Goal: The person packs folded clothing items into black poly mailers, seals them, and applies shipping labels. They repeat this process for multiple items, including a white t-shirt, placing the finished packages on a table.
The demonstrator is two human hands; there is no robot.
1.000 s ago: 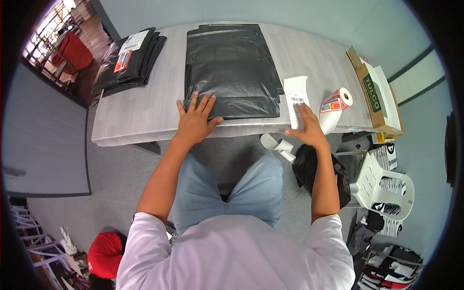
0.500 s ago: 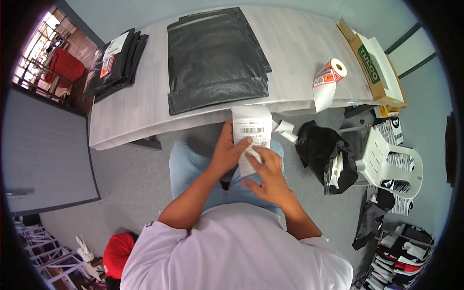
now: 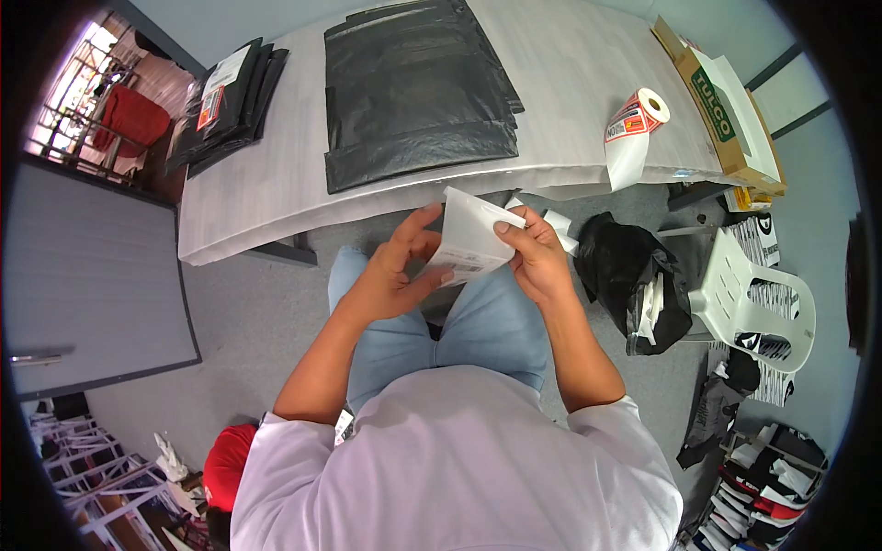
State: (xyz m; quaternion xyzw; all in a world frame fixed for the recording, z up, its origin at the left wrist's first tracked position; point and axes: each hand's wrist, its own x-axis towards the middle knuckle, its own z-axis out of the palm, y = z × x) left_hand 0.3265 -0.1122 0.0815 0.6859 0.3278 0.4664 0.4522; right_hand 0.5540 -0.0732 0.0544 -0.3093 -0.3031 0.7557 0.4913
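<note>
Above my knees, near the table's front edge, is a white paper label (image 3: 473, 230), tilted, with its blank side up top and faint printing near the lower end. My right hand (image 3: 537, 253) pinches its upper right edge between thumb and fingers. At the lower left, the thumb of my left hand (image 3: 395, 275) lies over the label, its index finger raised apart and other fingers partly hidden behind the paper. On the table, beyond my hands, lies a stack of flat black plastic mailing bags (image 3: 418, 96).
Black packed parcels (image 3: 234, 110) lie on the grey table (image 3: 248, 207) at left. A label roll (image 3: 638, 119) and an open cardboard box (image 3: 726, 119) are at right. A black bag (image 3: 634, 285) and white plastic chair (image 3: 753, 294) stand on the right floor. A door (image 3: 101, 285) is left.
The label has turned from upright with its print facing me to a tilted, partly folded pose. My right hand has moved up to its upper right edge; my left hand has shifted left and lower.
</note>
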